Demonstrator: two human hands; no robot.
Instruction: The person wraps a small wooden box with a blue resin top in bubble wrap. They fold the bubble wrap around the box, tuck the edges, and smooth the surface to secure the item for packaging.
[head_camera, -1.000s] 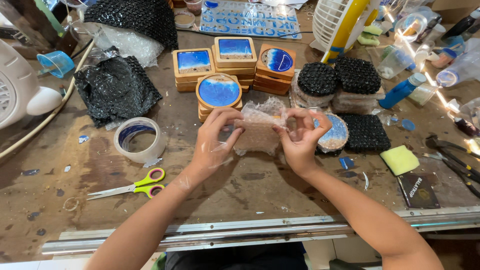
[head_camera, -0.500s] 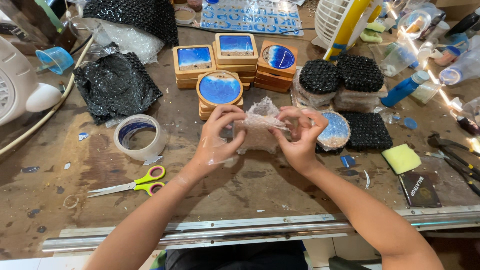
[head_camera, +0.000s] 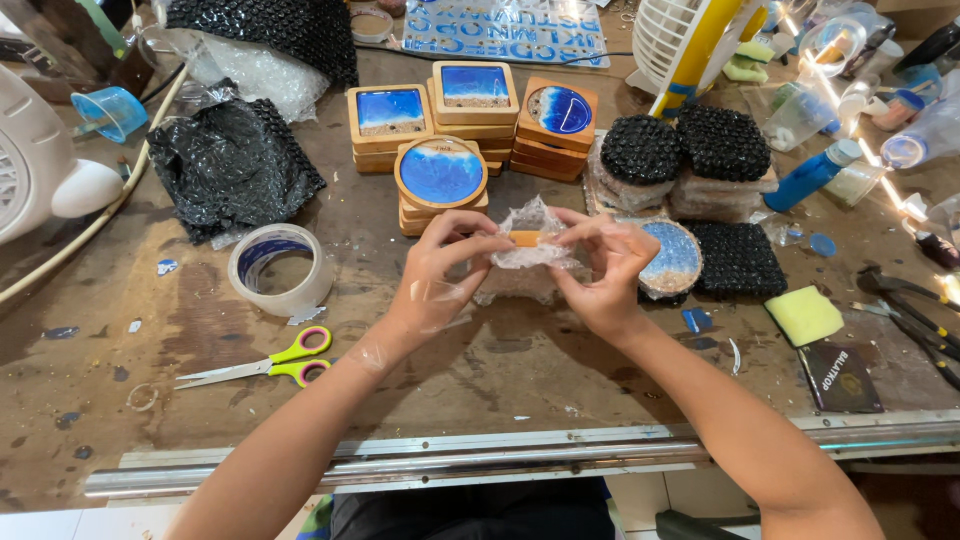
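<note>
My left hand (head_camera: 440, 275) and my right hand (head_camera: 600, 270) hold a wooden coaster wrapped in clear bubble wrap (head_camera: 530, 243) between them, edge-on, just above the worn brown table (head_camera: 500, 370). Fingers of both hands pinch the wrap around it. A strip of clear tape clings to my left wrist. Right behind the hands stands a stack of round wooden coasters with blue resin tops (head_camera: 440, 175). A round blue coaster (head_camera: 675, 258) lies to the right of my right hand.
Square blue-topped coasters (head_camera: 474, 95) are stacked at the back. Coasters wrapped in black bubble wrap (head_camera: 685, 155) sit at the right. A tape roll (head_camera: 278, 268) and green-pink scissors (head_camera: 265, 365) lie left. Black bubble wrap (head_camera: 225, 160), a yellow sponge (head_camera: 805, 315), and a metal rail (head_camera: 500, 455) along the front edge.
Both hands have turned the wrapped coaster on edge and lifted it slightly. The wrap is gathered tighter around it.
</note>
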